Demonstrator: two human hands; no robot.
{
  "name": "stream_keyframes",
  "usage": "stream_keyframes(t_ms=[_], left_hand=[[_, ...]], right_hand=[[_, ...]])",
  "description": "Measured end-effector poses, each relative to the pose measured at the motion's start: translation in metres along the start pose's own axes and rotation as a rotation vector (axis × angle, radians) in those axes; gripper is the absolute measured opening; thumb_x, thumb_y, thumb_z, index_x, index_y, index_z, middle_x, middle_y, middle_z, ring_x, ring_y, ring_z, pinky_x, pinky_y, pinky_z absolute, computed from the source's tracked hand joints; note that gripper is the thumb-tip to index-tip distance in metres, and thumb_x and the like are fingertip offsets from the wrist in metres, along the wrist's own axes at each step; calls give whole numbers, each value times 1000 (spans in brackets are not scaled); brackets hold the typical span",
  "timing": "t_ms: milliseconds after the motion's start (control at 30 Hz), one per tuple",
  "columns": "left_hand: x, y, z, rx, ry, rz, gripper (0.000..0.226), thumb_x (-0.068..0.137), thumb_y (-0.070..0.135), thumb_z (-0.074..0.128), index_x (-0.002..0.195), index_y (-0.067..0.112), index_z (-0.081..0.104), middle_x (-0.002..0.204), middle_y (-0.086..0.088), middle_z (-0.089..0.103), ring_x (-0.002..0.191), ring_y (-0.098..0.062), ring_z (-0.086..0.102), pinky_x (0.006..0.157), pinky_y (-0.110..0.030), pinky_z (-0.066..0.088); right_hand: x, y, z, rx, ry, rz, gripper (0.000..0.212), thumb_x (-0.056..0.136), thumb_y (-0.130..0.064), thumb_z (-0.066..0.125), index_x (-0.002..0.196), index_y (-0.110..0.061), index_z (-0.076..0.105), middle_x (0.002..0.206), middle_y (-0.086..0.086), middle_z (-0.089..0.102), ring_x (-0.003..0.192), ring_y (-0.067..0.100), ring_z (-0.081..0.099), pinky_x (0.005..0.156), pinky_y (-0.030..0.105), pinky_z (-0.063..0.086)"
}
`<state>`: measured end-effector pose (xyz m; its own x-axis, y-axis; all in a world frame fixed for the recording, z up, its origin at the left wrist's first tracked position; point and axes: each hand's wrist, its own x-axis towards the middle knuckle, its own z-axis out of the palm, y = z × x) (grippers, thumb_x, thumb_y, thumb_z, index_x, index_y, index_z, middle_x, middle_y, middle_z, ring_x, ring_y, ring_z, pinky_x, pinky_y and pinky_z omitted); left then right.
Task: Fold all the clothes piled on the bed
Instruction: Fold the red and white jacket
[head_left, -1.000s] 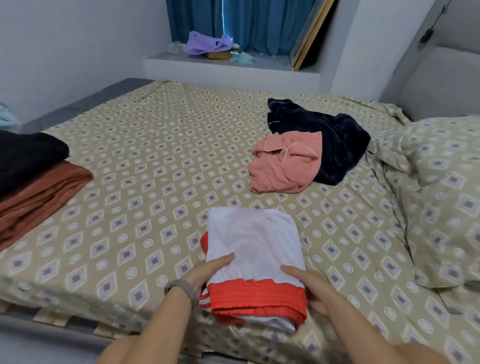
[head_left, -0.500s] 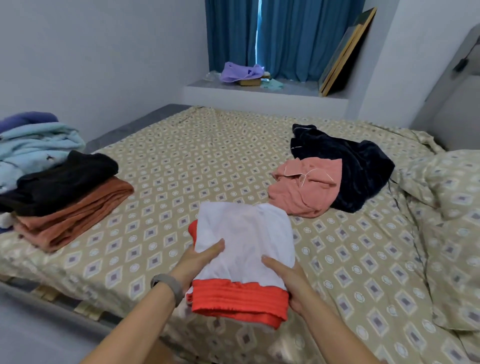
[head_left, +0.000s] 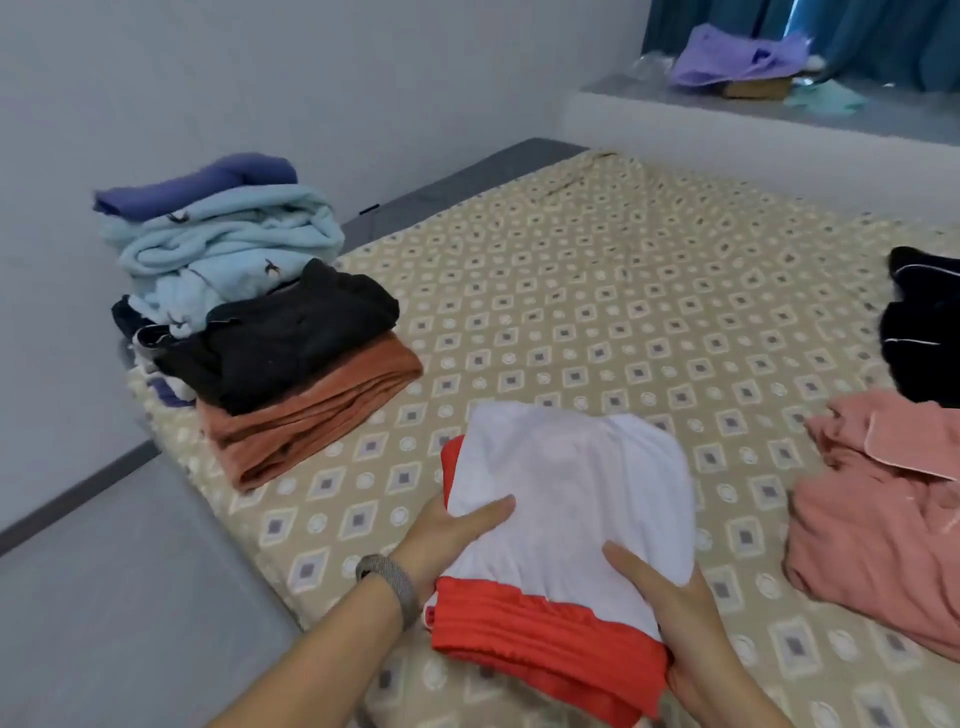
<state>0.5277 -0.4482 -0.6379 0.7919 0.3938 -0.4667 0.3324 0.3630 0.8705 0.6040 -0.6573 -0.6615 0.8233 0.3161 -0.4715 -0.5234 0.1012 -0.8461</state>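
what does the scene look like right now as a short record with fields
held item: folded white and red garment
left hand: grips its left edge, thumb on top
right hand: grips its right edge, thumb on top
folded stack: black garment on rust-orange garment
behind stack: pale blue fleece pile, purple piece on top
unfolded: pink garment, dark navy garment
surface: patterned beige bedsheet

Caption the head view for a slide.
Both hands grip a folded white-and-red garment beside stacked folded clothes.
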Motion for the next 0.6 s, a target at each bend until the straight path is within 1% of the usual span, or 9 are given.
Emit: stream_keyframes(t_ms=[100, 200, 267, 333, 367, 433, 500, 567, 600], left_hand=[[3, 53, -55, -16, 92, -31, 32, 80, 19, 76, 110, 18, 67, 105, -2, 74, 94, -18, 71, 75, -28, 57], [9, 121, -114, 6, 169, -49, 31, 79, 21, 76, 108, 19, 67, 102, -1, 74, 92, -18, 72, 74, -29, 58], [18, 165, -155, 61, 212, -48, 36, 75, 24, 79, 109, 19, 67, 104, -2, 74, 90, -17, 72, 72, -29, 57], [32, 212, -195, 190, 192, -35, 41, 75, 26, 80, 114, 21, 66, 107, 1, 73, 92, -14, 71, 73, -26, 57], [41, 235, -214, 293, 160, -23, 44, 76, 27, 79, 117, 24, 63, 108, 6, 71, 94, -11, 69, 76, -23, 55], [64, 275, -246, 541, 127, 9, 54, 77, 31, 79, 124, 30, 54, 114, 17, 61, 105, -8, 60, 87, -21, 46], [90, 308, -273, 744, 151, 60, 67, 76, 32, 79, 134, 32, 45, 123, 17, 52, 113, -8, 50, 95, -23, 36], [118, 333, -299, 825, 209, 78, 76, 74, 35, 81, 139, 31, 42, 126, 16, 50, 112, -10, 47, 98, -27, 35], [133, 340, -311, 858, 258, 80, 81, 71, 38, 82, 140, 30, 40, 128, 14, 50, 114, -12, 48, 101, -31, 36]], right_hand=[[13, -27, 78, -29, -85, 34, 54, 70, -14, 84, 119, -19, 63, 106, 0, 74, 93, 19, 72, 78, 36, 57], [28, -55, 163, -67, -140, 72, 55, 72, -16, 83, 122, -23, 61, 110, -1, 73, 95, 18, 71, 80, 38, 58], [40, -71, 219, -55, -188, 95, 57, 72, -17, 83, 124, -22, 60, 111, -1, 73, 96, 19, 71, 80, 38, 58], [57, -82, 275, -43, -221, 110, 57, 73, -16, 83, 126, -21, 60, 112, 0, 72, 97, 20, 71, 78, 38, 59], [66, -86, 304, -22, -235, 116, 57, 73, -15, 83, 125, -21, 60, 112, 0, 72, 97, 20, 71, 78, 38, 59], [84, -88, 356, 28, -229, 108, 58, 71, -15, 85, 123, -22, 61, 115, 2, 71, 98, 20, 71, 81, 41, 59], [99, -85, 400, 92, -175, 114, 62, 67, -20, 89, 122, -24, 61, 118, 0, 68, 99, 18, 69, 86, 42, 58], [113, -78, 437, 163, -137, 112, 59, 73, -20, 85, 125, -24, 58, 115, -6, 66, 100, 11, 66, 92, 37, 54], [121, -73, 452, 200, -142, 112, 61, 76, -19, 83, 130, -24, 55, 118, -7, 66, 103, 11, 65, 95, 37, 53]])
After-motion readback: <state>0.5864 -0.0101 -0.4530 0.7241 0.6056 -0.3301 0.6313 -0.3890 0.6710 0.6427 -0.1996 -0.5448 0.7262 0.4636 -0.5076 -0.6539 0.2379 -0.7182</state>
